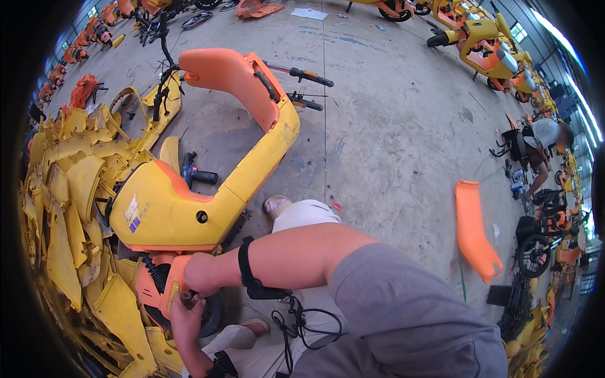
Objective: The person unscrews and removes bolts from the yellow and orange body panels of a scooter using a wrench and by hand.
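A yellow and orange scooter [167, 217] stands in front of me, its rear end near and its handlebar at the far left. Both my hands are at the orange cover [147, 280] below the yellow body, beside a black spring shock absorber [154, 269] and above the rear wheel [212, 315]. My right hand [200, 274] reaches across from the right, fingers bent down against the cover's edge. Just below it my left hand [184, 310] is closed, its fingertips pinched near a small dark part. What either hand grips is too small and covered to name.
Yellow plastic panels [79, 183] lie heaped at the left. A cordless drill [200, 176] rests on the floor behind the scooter. An orange panel [474, 230] lies at the right, near another person [543, 135] crouching. Black cables [305, 318] hang by my legs. More scooters [482, 47] line the back.
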`<state>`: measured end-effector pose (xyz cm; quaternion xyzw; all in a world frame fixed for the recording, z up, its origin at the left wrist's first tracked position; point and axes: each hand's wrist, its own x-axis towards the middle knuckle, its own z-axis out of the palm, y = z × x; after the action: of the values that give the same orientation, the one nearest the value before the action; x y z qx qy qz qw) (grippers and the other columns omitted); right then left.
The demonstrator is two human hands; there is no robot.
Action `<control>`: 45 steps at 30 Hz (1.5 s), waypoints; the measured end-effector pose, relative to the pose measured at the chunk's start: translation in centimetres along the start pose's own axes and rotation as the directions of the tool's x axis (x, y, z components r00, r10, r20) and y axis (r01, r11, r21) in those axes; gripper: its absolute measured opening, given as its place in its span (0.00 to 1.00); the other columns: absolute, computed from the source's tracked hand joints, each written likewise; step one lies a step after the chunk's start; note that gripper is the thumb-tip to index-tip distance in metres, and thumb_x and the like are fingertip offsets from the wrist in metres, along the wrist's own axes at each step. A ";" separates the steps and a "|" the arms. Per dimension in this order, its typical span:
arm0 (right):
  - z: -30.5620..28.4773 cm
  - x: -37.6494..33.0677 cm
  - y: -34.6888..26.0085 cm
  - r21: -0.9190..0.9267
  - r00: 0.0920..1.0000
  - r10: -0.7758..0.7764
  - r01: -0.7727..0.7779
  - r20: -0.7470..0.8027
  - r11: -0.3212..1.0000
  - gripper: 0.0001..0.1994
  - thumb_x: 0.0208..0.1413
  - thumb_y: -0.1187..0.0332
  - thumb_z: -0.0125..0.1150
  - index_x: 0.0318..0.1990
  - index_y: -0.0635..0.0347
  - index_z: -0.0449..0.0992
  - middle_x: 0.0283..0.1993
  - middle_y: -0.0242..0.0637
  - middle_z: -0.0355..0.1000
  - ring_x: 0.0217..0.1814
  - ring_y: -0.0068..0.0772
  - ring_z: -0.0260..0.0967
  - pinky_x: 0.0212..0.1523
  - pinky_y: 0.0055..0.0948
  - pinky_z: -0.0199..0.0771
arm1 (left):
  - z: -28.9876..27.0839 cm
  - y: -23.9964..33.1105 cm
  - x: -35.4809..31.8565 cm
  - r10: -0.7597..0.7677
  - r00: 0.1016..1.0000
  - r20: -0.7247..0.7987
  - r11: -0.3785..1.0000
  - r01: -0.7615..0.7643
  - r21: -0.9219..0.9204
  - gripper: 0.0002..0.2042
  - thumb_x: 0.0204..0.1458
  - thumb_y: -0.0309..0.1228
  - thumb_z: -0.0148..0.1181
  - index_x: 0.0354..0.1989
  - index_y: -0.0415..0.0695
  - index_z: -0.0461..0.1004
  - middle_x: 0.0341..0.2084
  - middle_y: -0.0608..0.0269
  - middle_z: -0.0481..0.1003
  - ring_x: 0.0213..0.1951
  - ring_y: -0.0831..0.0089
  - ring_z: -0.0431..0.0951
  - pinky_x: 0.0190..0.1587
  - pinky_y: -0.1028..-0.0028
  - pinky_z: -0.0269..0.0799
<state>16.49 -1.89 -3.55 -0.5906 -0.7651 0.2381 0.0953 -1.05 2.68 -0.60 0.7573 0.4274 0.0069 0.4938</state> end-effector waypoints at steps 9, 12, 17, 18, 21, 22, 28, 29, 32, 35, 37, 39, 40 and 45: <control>-0.1 0.1 0.0 0.030 0.999 0.037 -0.038 0.031 0.999 0.18 0.48 0.49 0.61 0.33 0.53 0.84 0.31 0.39 0.79 0.36 0.41 0.78 0.35 0.38 0.75 | 0.0 -0.8 0.1 0.000 1.000 -0.004 0.995 0.000 -0.101 0.11 0.50 0.16 0.60 0.36 0.37 0.64 0.32 0.60 0.75 0.36 0.79 0.75 0.39 0.79 0.71; -0.5 -0.2 0.0 0.058 0.998 0.057 -0.058 0.026 0.997 0.18 0.49 0.49 0.61 0.32 0.55 0.84 0.31 0.40 0.79 0.36 0.42 0.78 0.36 0.39 0.76 | -0.1 -0.7 0.2 0.004 1.000 -0.010 0.996 -0.005 -0.087 0.10 0.51 0.17 0.60 0.37 0.36 0.65 0.33 0.61 0.74 0.35 0.79 0.75 0.39 0.79 0.71; -1.1 -0.3 0.1 0.088 0.996 0.088 -0.089 0.015 0.992 0.19 0.50 0.49 0.61 0.32 0.57 0.83 0.32 0.42 0.79 0.36 0.44 0.77 0.38 0.40 0.76 | -0.2 -1.3 0.4 0.042 0.996 -0.072 0.997 -0.047 -0.067 0.09 0.52 0.20 0.60 0.38 0.35 0.66 0.33 0.61 0.74 0.36 0.78 0.75 0.40 0.77 0.71; -1.2 -0.3 0.0 0.094 0.995 0.097 -0.098 0.016 0.991 0.19 0.50 0.49 0.61 0.32 0.57 0.83 0.32 0.43 0.79 0.36 0.45 0.77 0.38 0.40 0.76 | -0.2 -1.3 0.3 0.042 0.996 -0.074 0.997 -0.047 -0.067 0.09 0.52 0.20 0.60 0.38 0.35 0.66 0.33 0.61 0.74 0.36 0.78 0.75 0.40 0.77 0.71; -0.1 -0.1 0.8 0.061 0.996 0.083 -0.081 -0.040 0.995 0.20 0.50 0.47 0.62 0.31 0.57 0.83 0.28 0.41 0.78 0.31 0.46 0.77 0.32 0.41 0.75 | 0.3 -0.7 0.5 0.040 0.996 -0.077 0.998 -0.042 -0.035 0.09 0.53 0.20 0.60 0.38 0.35 0.66 0.33 0.61 0.74 0.36 0.78 0.75 0.40 0.77 0.70; -0.3 -0.1 0.6 0.060 0.996 0.075 -0.073 -0.041 0.996 0.20 0.50 0.47 0.62 0.31 0.57 0.83 0.28 0.41 0.78 0.31 0.46 0.77 0.32 0.41 0.75 | 0.3 -0.8 0.4 0.048 0.995 -0.087 0.998 -0.051 -0.030 0.09 0.53 0.20 0.59 0.39 0.35 0.66 0.33 0.61 0.74 0.36 0.78 0.75 0.40 0.77 0.71; -0.9 -0.4 0.9 0.153 0.992 0.116 -0.108 -0.043 0.982 0.24 0.51 0.45 0.61 0.29 0.61 0.82 0.27 0.45 0.76 0.31 0.49 0.76 0.32 0.43 0.75 | 1.2 -2.4 1.1 0.097 0.981 -0.167 0.992 -0.109 -0.064 0.09 0.53 0.19 0.57 0.40 0.36 0.64 0.33 0.63 0.72 0.36 0.79 0.74 0.39 0.78 0.70; -0.9 -0.3 1.0 0.164 0.990 0.130 -0.119 -0.055 0.979 0.24 0.51 0.45 0.61 0.29 0.61 0.82 0.27 0.46 0.76 0.31 0.50 0.76 0.32 0.43 0.75 | 1.2 -2.5 1.1 0.128 0.974 -0.187 0.984 -0.148 -0.097 0.09 0.53 0.19 0.57 0.39 0.37 0.64 0.32 0.63 0.71 0.35 0.80 0.73 0.39 0.78 0.70; -1.0 0.0 0.9 0.170 0.988 0.136 -0.123 -0.068 0.978 0.25 0.51 0.44 0.61 0.29 0.62 0.82 0.27 0.46 0.76 0.31 0.51 0.76 0.32 0.43 0.75 | 1.1 -2.0 1.0 0.080 0.964 -0.254 0.989 -0.108 -0.098 0.08 0.54 0.20 0.58 0.36 0.39 0.63 0.30 0.67 0.68 0.33 0.83 0.70 0.38 0.81 0.68; -0.7 0.4 0.8 0.145 0.988 0.115 -0.100 -0.102 0.984 0.26 0.51 0.43 0.60 0.29 0.62 0.82 0.27 0.47 0.76 0.31 0.51 0.76 0.32 0.43 0.75 | 0.7 -2.6 1.2 0.071 0.961 -0.267 0.996 -0.085 -0.040 0.09 0.53 0.19 0.56 0.39 0.37 0.63 0.31 0.64 0.69 0.32 0.80 0.70 0.36 0.79 0.68; -0.5 0.7 0.6 0.122 0.987 0.091 -0.075 -0.130 0.990 0.27 0.51 0.42 0.60 0.29 0.62 0.82 0.27 0.47 0.76 0.31 0.51 0.76 0.32 0.43 0.75 | 0.7 -2.3 1.0 0.069 0.957 -0.281 0.996 -0.080 -0.025 0.08 0.53 0.19 0.55 0.39 0.37 0.64 0.31 0.64 0.69 0.32 0.81 0.69 0.36 0.78 0.68; -0.6 0.8 0.4 0.128 0.986 0.130 -0.117 -0.101 0.985 0.28 0.51 0.41 0.59 0.29 0.63 0.82 0.27 0.47 0.76 0.31 0.50 0.76 0.33 0.43 0.75 | 0.6 -2.3 0.9 0.064 0.954 -0.294 0.997 -0.071 -0.012 0.08 0.53 0.20 0.55 0.39 0.37 0.64 0.31 0.64 0.69 0.31 0.81 0.69 0.36 0.78 0.68; -0.6 0.9 0.3 0.128 0.988 0.124 -0.111 -0.096 0.986 0.28 0.51 0.41 0.59 0.29 0.63 0.82 0.27 0.47 0.76 0.31 0.50 0.76 0.33 0.43 0.75 | 0.5 -2.4 0.8 0.059 0.951 -0.305 0.998 -0.067 -0.016 0.07 0.54 0.21 0.55 0.39 0.37 0.64 0.30 0.65 0.68 0.31 0.81 0.68 0.35 0.78 0.68; -0.6 1.6 -0.2 0.123 0.989 0.123 -0.113 -0.083 0.986 0.28 0.51 0.41 0.58 0.28 0.63 0.82 0.27 0.47 0.76 0.31 0.50 0.76 0.32 0.43 0.75 | 0.0 -2.5 0.5 0.023 0.945 -0.327 0.999 -0.036 -0.034 0.06 0.55 0.22 0.54 0.38 0.38 0.65 0.28 0.66 0.68 0.30 0.82 0.67 0.34 0.78 0.66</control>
<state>16.14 -0.25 -3.18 -0.6385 -0.7083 0.2609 0.1503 -2.35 3.41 -2.72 0.7420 0.4915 0.1479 0.4311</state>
